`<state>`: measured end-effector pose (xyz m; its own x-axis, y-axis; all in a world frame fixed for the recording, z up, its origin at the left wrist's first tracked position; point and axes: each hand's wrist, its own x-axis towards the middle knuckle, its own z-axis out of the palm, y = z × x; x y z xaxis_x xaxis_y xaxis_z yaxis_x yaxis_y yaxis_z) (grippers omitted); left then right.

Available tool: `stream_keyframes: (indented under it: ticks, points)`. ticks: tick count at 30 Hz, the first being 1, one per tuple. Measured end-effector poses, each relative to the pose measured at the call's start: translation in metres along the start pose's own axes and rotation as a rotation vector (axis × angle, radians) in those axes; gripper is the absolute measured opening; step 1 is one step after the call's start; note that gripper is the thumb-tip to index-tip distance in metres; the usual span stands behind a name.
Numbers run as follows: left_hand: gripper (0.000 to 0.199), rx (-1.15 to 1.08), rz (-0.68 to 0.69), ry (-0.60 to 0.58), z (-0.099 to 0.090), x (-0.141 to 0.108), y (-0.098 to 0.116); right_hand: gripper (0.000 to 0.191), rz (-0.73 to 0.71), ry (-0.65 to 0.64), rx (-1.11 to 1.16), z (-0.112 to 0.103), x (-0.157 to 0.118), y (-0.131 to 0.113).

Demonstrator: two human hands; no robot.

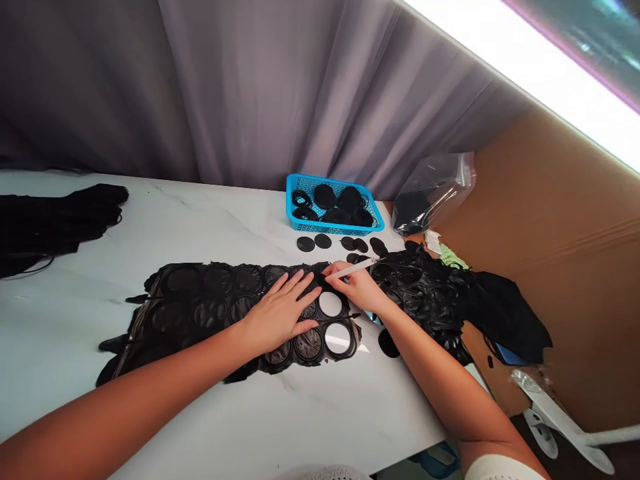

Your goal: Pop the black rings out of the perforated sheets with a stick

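A black sheet (210,312) with rows of round outlines lies on the white table (225,427). Two of its rounds at the right end are open holes that show white. My left hand (283,310) rests flat on the sheet with its fingers spread, left of those holes. My right hand (357,287) pinches a slim white tool (354,269), whose lower end is at the sheet's upper right round. The fingertips partly hide that round.
Behind stands a blue basket (330,228) with black discs and rings. Loose black discs (306,244) lie before it. Tangled black scraps (435,300) pile at the right, near a clear bag (435,193). Black material (55,220) lies far left.
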<state>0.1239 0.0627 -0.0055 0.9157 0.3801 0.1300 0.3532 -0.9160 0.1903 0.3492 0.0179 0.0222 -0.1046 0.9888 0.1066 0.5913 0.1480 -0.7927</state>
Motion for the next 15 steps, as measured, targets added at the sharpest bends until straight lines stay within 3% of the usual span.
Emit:
stream_keyframes:
  ticks: [10,15]
  points:
    - [0.062,-0.003,-0.06,-0.004,-0.001,-0.003,0.007,0.018,0.001,-0.055,0.074,-0.006,0.0,0.006]
    - [0.065,0.009,-0.056,-0.011,-0.002,-0.003,0.008,0.019,-0.061,-0.003,-0.033,0.004,-0.007,0.001]
